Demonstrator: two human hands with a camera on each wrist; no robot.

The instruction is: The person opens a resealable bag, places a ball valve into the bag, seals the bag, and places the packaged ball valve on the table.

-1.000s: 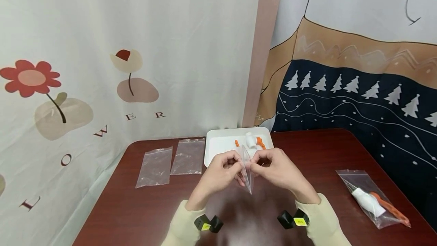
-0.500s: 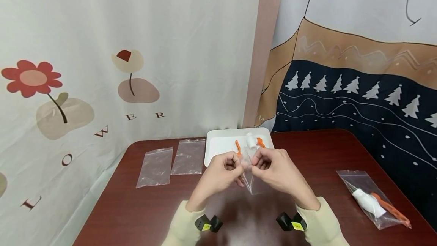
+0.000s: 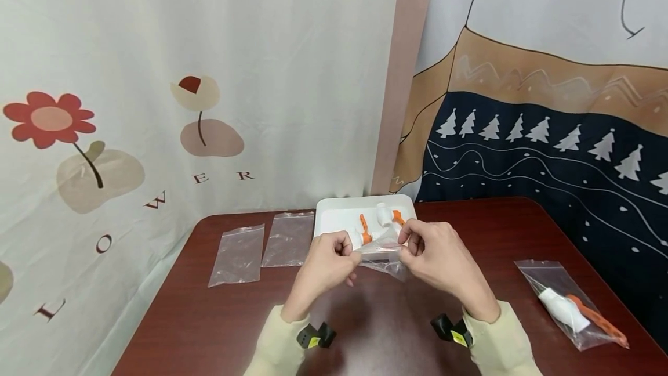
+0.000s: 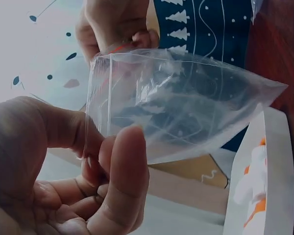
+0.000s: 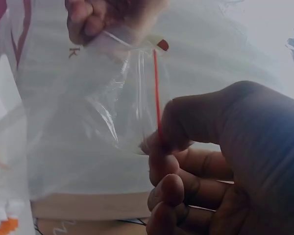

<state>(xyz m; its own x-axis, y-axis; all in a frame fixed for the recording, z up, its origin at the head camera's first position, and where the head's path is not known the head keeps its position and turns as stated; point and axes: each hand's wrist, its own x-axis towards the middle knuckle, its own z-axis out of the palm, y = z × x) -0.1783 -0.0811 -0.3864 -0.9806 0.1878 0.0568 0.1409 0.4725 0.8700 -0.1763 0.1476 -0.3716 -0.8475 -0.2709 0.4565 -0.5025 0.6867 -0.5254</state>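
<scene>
Left hand (image 3: 327,261) and right hand (image 3: 442,255) pinched a bag (image 3: 385,261), fingertips closed — near the tray (image 3: 339,212) at the worktop's (image 3: 219,324) far edge.

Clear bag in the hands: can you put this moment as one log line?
left hand: pinches clear bag | right hand: pinches same bag | white tray: holds white and orange pieces

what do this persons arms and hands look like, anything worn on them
The left sleeve and right sleeve are plain pale yellow and reach to the wrists. Each wrist carries a black, boxy unit, left unit and right unit, with a yellow label whose print is too small to read. The left grip and right grip are bare hands without gloves. No cables show.
</scene>
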